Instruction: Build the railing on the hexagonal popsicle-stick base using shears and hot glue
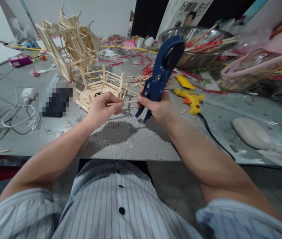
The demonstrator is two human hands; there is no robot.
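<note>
Left hand (102, 108) pinches thin pale wooden stick (127, 102), long axis 9-to-3, free tip at 3 o'clock beside right hand (158, 111), which is wrapped round dark-blue plier-type cutter (160, 71), head up at 1 o'clock.

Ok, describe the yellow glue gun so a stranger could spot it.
Find the big steel bowl at the back of the grey table. In front of it, beside the right hand holding the dark blue cutter, lies the yellow plastic glue gun. Unlike the plain yellow piece behind it, it has an orange trigger and black cord.
</note>
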